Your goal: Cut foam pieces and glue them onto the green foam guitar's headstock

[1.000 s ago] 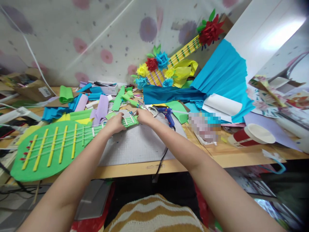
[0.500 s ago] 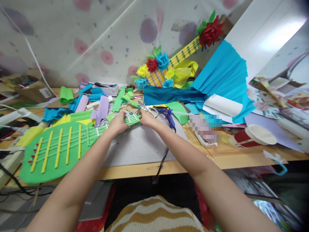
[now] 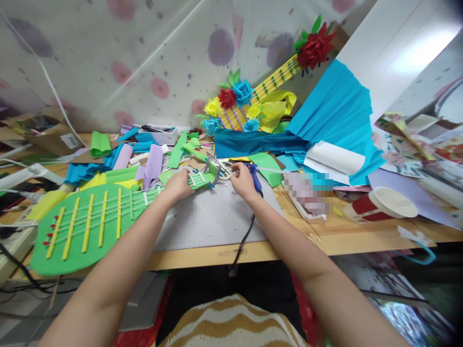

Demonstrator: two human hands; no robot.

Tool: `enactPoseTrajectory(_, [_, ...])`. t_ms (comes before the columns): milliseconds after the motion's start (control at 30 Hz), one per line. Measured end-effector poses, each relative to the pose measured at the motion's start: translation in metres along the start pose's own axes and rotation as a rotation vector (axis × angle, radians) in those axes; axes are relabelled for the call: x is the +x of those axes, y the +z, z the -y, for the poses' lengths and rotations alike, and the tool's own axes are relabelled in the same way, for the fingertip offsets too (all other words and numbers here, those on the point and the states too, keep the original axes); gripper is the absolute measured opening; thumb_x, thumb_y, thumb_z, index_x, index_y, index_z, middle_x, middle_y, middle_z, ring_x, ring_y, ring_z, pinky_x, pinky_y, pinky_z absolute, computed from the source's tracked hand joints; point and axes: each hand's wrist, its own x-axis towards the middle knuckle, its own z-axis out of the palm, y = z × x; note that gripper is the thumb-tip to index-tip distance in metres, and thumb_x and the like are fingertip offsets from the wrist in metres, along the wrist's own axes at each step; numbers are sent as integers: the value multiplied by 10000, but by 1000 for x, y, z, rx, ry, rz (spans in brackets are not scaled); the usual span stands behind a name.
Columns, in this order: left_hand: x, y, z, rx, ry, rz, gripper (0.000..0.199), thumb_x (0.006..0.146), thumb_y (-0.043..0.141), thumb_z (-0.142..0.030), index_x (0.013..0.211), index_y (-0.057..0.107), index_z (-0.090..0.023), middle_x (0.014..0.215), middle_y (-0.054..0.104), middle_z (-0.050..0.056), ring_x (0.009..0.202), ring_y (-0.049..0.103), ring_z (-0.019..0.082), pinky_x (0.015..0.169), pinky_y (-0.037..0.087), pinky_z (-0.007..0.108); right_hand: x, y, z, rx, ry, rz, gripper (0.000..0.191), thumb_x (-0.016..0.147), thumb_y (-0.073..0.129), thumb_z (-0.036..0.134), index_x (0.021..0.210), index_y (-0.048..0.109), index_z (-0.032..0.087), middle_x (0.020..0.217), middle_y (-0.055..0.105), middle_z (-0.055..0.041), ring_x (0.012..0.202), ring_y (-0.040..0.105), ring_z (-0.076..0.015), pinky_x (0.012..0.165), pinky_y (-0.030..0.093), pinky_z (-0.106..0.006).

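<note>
Fingers of the left hand are gripping the green craft guitar by its neck over the cutting mat; the right hand, having just left the headstock, is hovering beside the scissors, its grip unclear, leaving only the left steadying the instrument.

The green paper guitar lay face up, its rounded body toward the left with 5 yellow strips across it and 4 red tips at the far left end. Pale strings ran along it onto the slimmer neck, which slanted up to the right, gripped by the left hand, and ended in a green head with dark blue pegs. Just beyond, pale-handled scissors lay near the right hand, which partly hid the blue glue gun; whether it touched either was unclear
</note>
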Motion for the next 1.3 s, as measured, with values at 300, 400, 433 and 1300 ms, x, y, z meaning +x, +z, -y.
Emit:
enactPoseTrajectory(300, [-1,3,1,-10,67,-24,631,610,617,-303,1195,412,-186,1190,549,130,1066,529,290,820,428,344,0,23,-6,23,129,278,613,620,489,96,1207,363,217,1131,587,-70,656,616,-134,639,483,-274])
enactPoseTrajectory(400, [-1,5,3,-38,85,-28,617,615,612,-283,1190,409,-188,1205,541,118,1084,519,274,846,422,334,-2,27,-4,-44,76,254,591,639,506,110,1206,374,217,1075,620,-46,730,630,-150,695,482,-280])
enactPoseTrajectory(433, [-1,5,4,-57,92,-32,619,614,613,-275,1191,405,-187,1209,538,116,1087,518,269,852,420,333,-2,27,-2,-50,62,244,592,645,513,121,1211,369,215,1061,625,-42,762,630,-158,714,481,-289])
enactPoseTrajectory(1300, [6,14,-18,-85,145,-43,867,562,699,-453,1273,272,-200,1200,543,129,1072,531,304,835,412,350,-5,37,-8,31,75,199,516,641,550,184,1118,353,187,938,600,-53,808,593,-173,748,453,-332])
